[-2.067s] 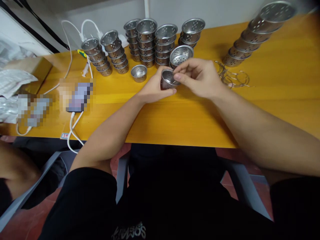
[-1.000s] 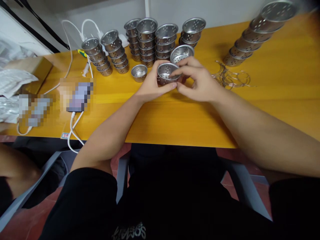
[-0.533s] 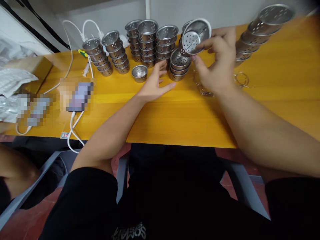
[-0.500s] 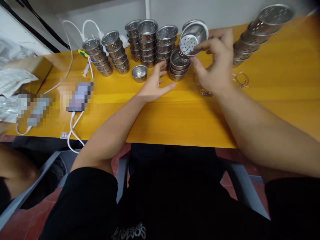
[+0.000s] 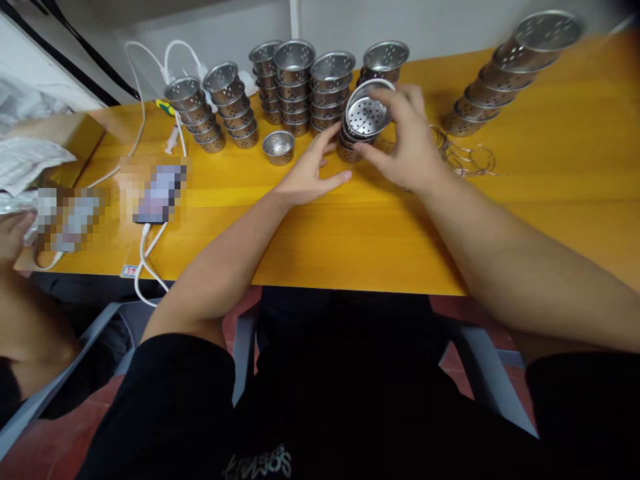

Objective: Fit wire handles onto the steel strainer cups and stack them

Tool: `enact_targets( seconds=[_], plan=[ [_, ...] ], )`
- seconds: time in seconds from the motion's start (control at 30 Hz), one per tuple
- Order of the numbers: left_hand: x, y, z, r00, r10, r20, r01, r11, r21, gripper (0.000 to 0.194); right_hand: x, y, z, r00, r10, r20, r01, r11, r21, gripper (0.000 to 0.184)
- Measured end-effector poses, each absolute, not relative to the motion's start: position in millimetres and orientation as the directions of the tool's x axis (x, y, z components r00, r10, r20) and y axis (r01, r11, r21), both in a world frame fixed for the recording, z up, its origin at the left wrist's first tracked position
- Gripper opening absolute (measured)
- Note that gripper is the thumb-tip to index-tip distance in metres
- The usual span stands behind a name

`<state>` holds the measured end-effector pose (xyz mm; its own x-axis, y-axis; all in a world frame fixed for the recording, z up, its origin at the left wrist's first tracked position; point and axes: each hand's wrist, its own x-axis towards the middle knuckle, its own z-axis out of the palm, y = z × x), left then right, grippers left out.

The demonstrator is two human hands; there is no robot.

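Right grip (image 5: 411,143) holds tilted perforated cup (image 5: 367,119).

Yellow wooden bench (image 5: 350,240) carries stacks of perforated metal cups (image 5: 294,90) and one single cup (image 5: 279,148). Also observed: loose curved wires (image 5: 457,159), a smartphone (image 5: 159,193), a cardboard box (image 5: 84,141).

Diffuse light, sheen on table (image 5: 320,250), glints on steel cup (image 5: 367,119), upper-right stack (image 5: 500,83) stretched and soft, bottom near-black, left patches pixelated

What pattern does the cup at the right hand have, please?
The cup is dotted with holes, clearest in the head view.
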<state>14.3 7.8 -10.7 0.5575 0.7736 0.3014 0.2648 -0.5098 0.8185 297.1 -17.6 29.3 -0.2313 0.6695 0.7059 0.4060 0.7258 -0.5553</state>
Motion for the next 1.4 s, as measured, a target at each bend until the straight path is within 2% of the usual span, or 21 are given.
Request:
enact_targets(
  seconds=[0.13,0.37,0.53,0.73,0.93,1.17,1.3,1.4],
  plan=[
    [16,5,-7,0.533,0.783,0.32,0.276,-0.518,0.81,0.106,299,-10,26,-0.225,0.676,0.701,0.395,0.721,-0.569,0.066],
    [19,21,-27,0.54,0.742,0.398,0.269,-0.6,0.754,0.108,300,-20,35,-0.3,0.737,0.606,0.36,0.676,-0.643,0.067],
    [20,28,-31,0.567,0.719,0.401,0.25,-0.614,0.749,0.098,289,-35,42,-0.314,0.72,0.618,0.334,0.693,-0.639,0.062],
    [22,32,-31,0.556,0.733,0.392,0.285,-0.611,0.739,0.087,285,-38,50,-0.288,0.746,0.6,0.302,0.666,-0.683,0.036],
    [34,43,-52,0.548,0.696,0.465,0.244,-0.664,0.707,0.097,288,-38,47,-0.324,0.736,0.595,0.481,0.669,-0.566,0.056],
    [28,44,-48,0.495,0.693,0.525,0.274,-0.697,0.662,0.093,283,-49,52,-0.32,0.747,0.583,0.546,0.648,-0.53,0.049],
    [25,44,-47,0.481,0.702,0.524,0.313,-0.697,0.645,0.091,288,-48,55,-0.324,0.772,0.547,0.616,0.611,-0.497,0.037],
    [24,44,-48,0.501,0.698,0.512,0.28,-0.69,0.668,0.09,292,-43,53,-0.346,0.731,0.588,0.584,0.659,-0.474,0.038]
  ],
)
